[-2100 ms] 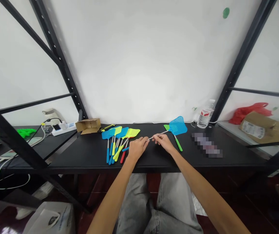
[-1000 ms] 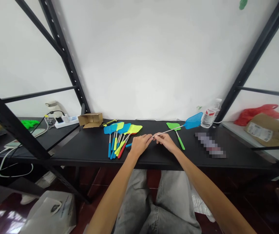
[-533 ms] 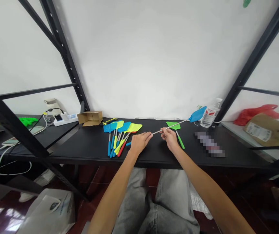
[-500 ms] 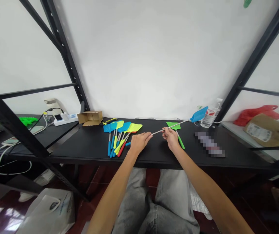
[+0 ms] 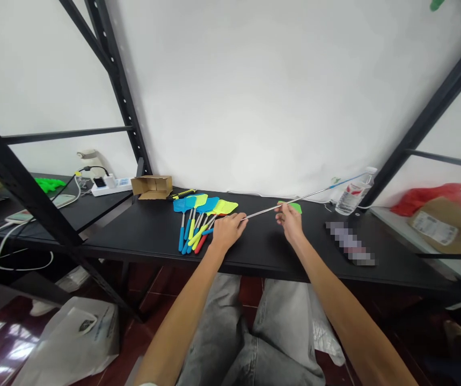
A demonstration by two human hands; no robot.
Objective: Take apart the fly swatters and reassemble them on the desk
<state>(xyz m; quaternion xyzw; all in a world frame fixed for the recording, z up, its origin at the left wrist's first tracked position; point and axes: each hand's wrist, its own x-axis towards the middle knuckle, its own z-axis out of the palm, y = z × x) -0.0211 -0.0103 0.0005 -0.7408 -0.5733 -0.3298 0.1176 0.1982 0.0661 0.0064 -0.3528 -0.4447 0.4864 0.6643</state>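
Observation:
A fly swatter with a blue head (image 5: 346, 181) and a thin metal rod is stretched slantwise over the table, its head now edge-on and up to the right. My left hand (image 5: 229, 229) is closed round its handle end, where a bit of blue handle pokes out on the left. Along the rod, my right hand (image 5: 290, 220) has curled fingers pinching it, partly hidden from view. Behind that hand lies a green fly swatter (image 5: 296, 207), mostly covered. Beside my left hand, several fly swatters (image 5: 192, 214) in blue, yellow and red lie in a fanned pile.
A cardboard box (image 5: 152, 187) and a yellow-black cutter (image 5: 184, 194) sit at the back left of the black table (image 5: 133, 230). To the right are a water bottle (image 5: 351, 197) and a blurred-out dark object (image 5: 351, 244). Black shelf posts (image 5: 121, 91) frame both sides.
The held swatter has turned about its rod, so its blue head went from broad to edge-on and rose slightly. My right hand covers more of the green swatter. The view shifted a little.

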